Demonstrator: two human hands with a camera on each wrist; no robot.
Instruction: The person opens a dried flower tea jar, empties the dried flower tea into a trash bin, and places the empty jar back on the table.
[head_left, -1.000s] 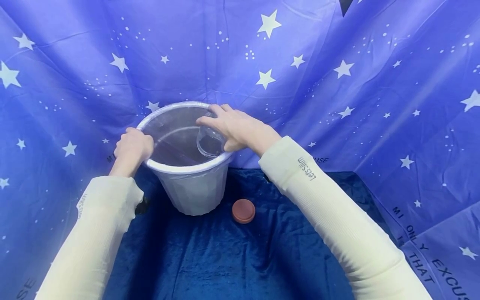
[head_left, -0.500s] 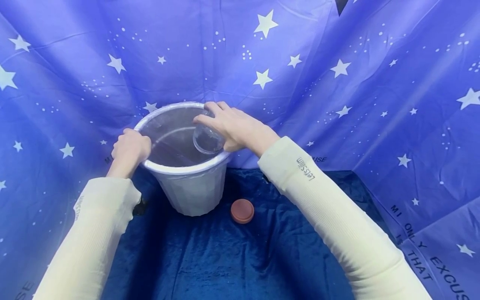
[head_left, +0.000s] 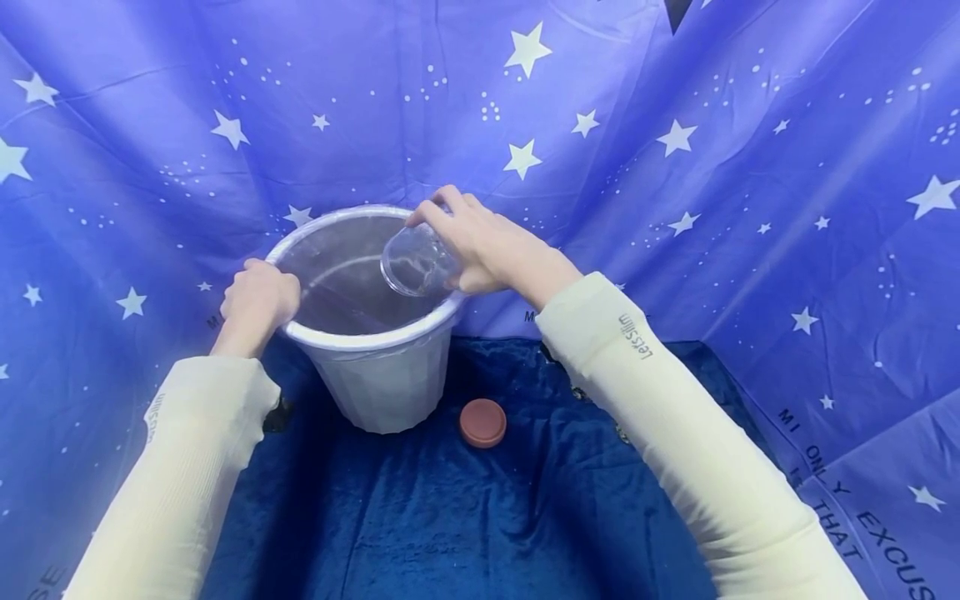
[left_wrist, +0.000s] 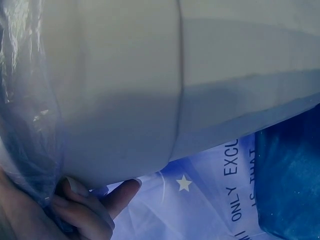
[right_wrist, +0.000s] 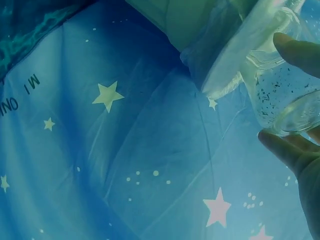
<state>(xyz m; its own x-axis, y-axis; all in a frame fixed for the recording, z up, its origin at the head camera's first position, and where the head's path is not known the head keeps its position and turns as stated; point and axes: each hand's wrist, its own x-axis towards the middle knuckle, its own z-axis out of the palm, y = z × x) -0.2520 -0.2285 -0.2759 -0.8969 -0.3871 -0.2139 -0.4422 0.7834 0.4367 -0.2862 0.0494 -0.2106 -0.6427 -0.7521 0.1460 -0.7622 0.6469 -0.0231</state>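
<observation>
My left hand [head_left: 258,296] grips the left side of the rim of a white bin [head_left: 382,383], fingers curled over a clear plastic liner [left_wrist: 25,110] that shows in the left wrist view. Over the bin's right side, my right hand [head_left: 487,250] holds a clear jar [head_left: 412,262] tipped on its side, its mouth facing the bin's inside. Small dark specks cling to the wall of the jar [right_wrist: 272,90] in the right wrist view. Thumb and fingers sit on opposite sides of it near its base. The bin stands upright, its bottom inside hidden.
A round reddish-brown lid [head_left: 482,422] lies on the dark blue cloth [head_left: 420,517], just right of the bin's foot. Close behind the bin hangs a blue-violet curtain [head_left: 360,158] with white stars, which also runs along both sides.
My right hand has lifted the jar slightly, up from inside the bin's right rim, showing more of its side. The left hand keeps its grip on the rim.
</observation>
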